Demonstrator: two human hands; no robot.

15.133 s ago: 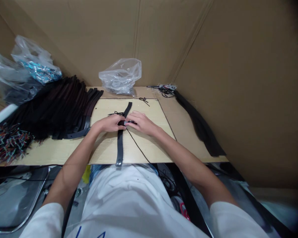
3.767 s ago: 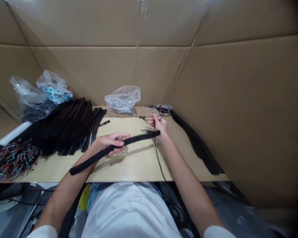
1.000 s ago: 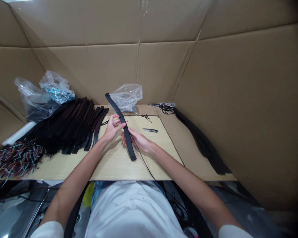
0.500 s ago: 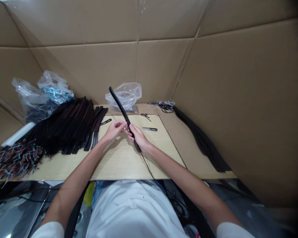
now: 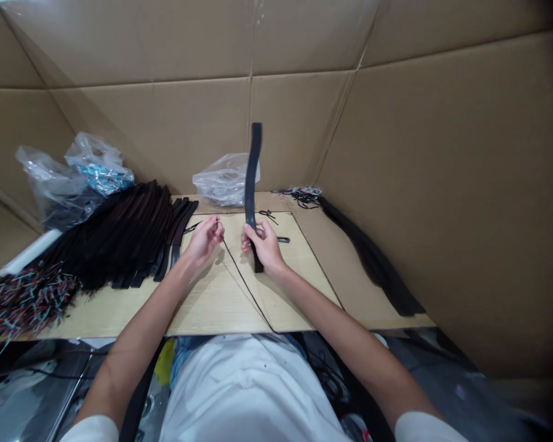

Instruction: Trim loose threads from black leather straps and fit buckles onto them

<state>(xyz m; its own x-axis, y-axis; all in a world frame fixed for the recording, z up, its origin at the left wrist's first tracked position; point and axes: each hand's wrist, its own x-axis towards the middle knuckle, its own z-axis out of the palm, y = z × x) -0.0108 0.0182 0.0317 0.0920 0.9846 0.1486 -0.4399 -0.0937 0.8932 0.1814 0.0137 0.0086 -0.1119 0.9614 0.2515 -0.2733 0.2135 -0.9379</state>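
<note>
My right hand (image 5: pixel 263 242) is closed around the lower part of a long black strip (image 5: pixel 253 175), which stands nearly upright over the board. To its left, my left hand (image 5: pixel 206 238) pinches a thin black cord (image 5: pixel 242 276). From those fingers the cord slants down to the table's front edge. Partly hidden behind my right hand lies a small pair of thread snips (image 5: pixel 284 239). A second pair of snips (image 5: pixel 192 227) lies beside my left hand, partly covered. A short knotted piece of black cord (image 5: pixel 268 215) rests behind the right hand.
A heap of black strips (image 5: pixel 120 239) with colourful thread ends (image 5: pixel 32 301) covers the left side. Plastic bags (image 5: pixel 223 181) stand at the back. More black strips (image 5: pixel 373 261) lie along the right, near a small thread pile (image 5: pixel 306 195). Cardboard walls (image 5: pixel 188 135) surround the table.
My hands have moved apart. The strip has swung from leaning left to nearly upright in my right hand, and my left hand has drawn the cord leftward, away from the strip.
</note>
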